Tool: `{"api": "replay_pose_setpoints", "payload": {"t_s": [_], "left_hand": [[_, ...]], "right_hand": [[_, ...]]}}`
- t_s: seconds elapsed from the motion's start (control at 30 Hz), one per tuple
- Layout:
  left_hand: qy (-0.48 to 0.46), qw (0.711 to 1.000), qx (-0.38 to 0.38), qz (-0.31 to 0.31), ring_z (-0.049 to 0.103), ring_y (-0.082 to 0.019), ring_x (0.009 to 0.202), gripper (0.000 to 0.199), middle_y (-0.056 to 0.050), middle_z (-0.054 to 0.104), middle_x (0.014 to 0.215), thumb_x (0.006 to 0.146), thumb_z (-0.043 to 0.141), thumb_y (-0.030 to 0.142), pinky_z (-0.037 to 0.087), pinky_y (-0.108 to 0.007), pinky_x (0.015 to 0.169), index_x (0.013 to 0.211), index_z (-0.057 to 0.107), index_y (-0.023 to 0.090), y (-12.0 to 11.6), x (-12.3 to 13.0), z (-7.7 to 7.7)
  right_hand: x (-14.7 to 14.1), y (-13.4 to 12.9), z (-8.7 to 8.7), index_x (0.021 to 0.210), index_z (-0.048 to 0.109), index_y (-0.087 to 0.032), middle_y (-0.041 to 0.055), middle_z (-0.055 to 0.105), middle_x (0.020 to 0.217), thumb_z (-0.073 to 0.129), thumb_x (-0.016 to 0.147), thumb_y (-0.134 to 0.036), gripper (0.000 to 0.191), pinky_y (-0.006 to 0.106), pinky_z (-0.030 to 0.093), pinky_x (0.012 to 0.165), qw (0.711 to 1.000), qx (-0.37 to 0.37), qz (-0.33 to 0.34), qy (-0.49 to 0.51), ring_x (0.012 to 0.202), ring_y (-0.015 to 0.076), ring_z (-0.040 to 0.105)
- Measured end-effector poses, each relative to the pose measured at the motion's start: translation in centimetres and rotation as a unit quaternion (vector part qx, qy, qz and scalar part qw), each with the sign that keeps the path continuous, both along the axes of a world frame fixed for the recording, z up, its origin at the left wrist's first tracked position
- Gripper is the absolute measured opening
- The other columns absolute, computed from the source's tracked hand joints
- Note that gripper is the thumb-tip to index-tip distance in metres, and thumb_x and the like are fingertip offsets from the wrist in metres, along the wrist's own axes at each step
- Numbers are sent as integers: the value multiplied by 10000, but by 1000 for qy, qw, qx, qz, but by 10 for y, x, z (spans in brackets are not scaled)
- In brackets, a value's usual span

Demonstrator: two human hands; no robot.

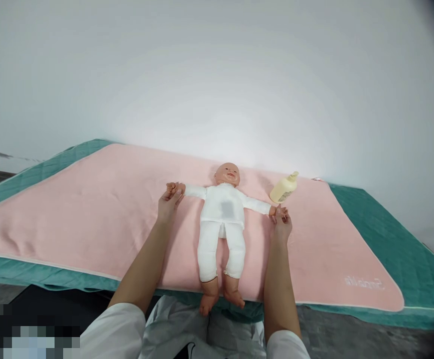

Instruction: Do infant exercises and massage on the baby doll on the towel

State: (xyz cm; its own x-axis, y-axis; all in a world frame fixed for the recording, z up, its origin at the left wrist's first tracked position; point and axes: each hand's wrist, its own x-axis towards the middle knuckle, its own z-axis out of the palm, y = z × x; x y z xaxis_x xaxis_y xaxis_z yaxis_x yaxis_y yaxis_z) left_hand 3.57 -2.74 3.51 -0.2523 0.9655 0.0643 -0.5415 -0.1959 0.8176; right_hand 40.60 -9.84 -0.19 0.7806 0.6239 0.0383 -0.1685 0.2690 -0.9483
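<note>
A baby doll (222, 209) with a white cloth body lies on its back, head toward the wall and feet over the near edge. Both its arms are stretched out sideways. My left hand (169, 203) is closed around the doll's hand on the left side of the view. On the right side, my right hand (283, 225) grips the doll's other hand between thumb and fingers. Just beyond my right hand lies a pale yellow pump bottle (284, 188), tilted on the blanket.
A pink blanket (89, 214) with white edging covers most of a green padded mattress (392, 239). Behind it rises a plain pale wall (217, 75). Grey floor (336, 334) shows at the lower right, and a dark surface (52, 309) at the lower left.
</note>
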Motion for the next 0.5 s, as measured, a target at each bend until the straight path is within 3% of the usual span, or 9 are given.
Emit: {"api": "replay_pose_setpoints", "payload": {"t_s": [0.1,0.2,0.5], "left_hand": [[34,999,41,3,576,-242,1243,441,-92,615,1298,649,869,326,438,-377,1087,1027,691,184,-1,4,0],[78,994,72,9,589,-265,1230,503,-106,649,1246,660,865,330,435,-420,1088,1102,671,187,-4,8,2],[202,971,121,30,657,-267,1097,376,-114,719,1078,648,862,320,456,-464,1052,950,690,176,-23,28,8]], "right_hand": [[-5,-2,7,1139,599,-175,122,578,1326,800,649,-506,625,425,592,906,1000,19,6,3,1233,284,577],[-11,-4,14,1162,581,-195,122,537,1379,802,647,-463,622,428,579,927,999,34,0,-5,1281,283,537],[-44,-9,41,1140,597,-193,110,639,1225,773,706,-411,517,463,519,993,986,61,-25,-150,1138,253,634]]}}
